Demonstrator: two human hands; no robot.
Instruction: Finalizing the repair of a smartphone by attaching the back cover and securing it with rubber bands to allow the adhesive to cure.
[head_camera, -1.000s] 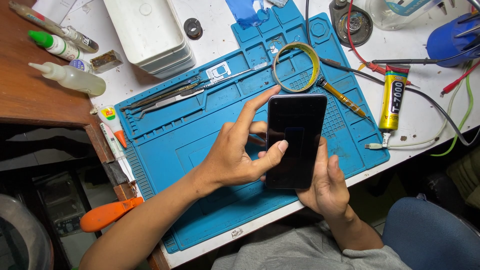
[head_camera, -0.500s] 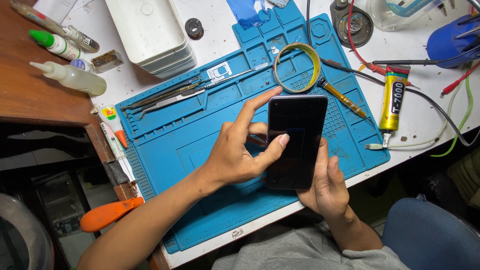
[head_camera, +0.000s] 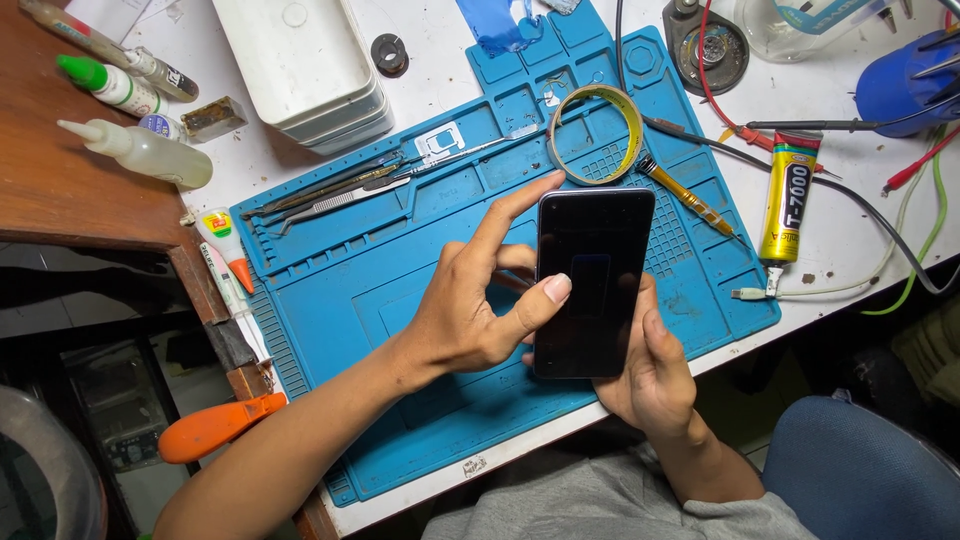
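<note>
A black smartphone (head_camera: 592, 280) with a dark screen is held upright over the blue work mat (head_camera: 340, 300). My right hand (head_camera: 655, 375) cradles it from below and behind, thumb along its right edge. My left hand (head_camera: 470, 305) grips the phone's left side, thumb pressed on the screen and index finger stretched up to the top left corner.
On the mat lie tweezers (head_camera: 335, 195), a roll of tape (head_camera: 595, 135) and a yellow-handled screwdriver (head_camera: 685, 200). A yellow glue tube (head_camera: 785, 200), cables, white tray (head_camera: 305, 65), bottles (head_camera: 140, 150) and an orange-handled tool (head_camera: 215, 425) surround it. A blue chair (head_camera: 860, 470) sits lower right.
</note>
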